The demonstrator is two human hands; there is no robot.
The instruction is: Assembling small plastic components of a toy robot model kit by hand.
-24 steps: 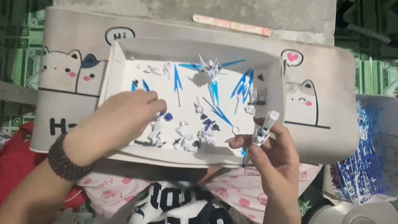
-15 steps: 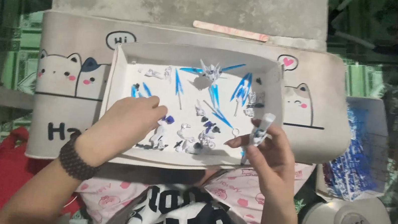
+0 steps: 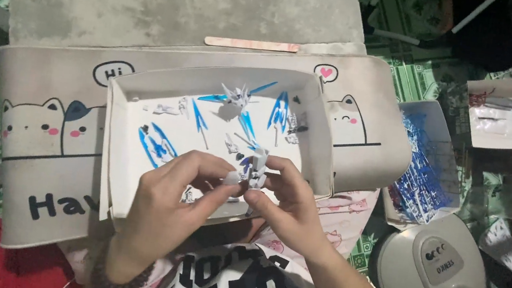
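Both hands meet over the near edge of the shallow white box lid, which sits on a grey lap tray with cartoon cats. The left hand and right hand each pinch the same small white model sub-assembly; both grips are closed on it, fingertips close together.

Progress, judged: one small sub-assembly is partly built and in hand. Much is left: loose blue blade-shaped parts and small white pieces lie scattered in the lid, and a winged white-and-blue piece stands apart near the far wall. A box of blue part frames waits to the right.
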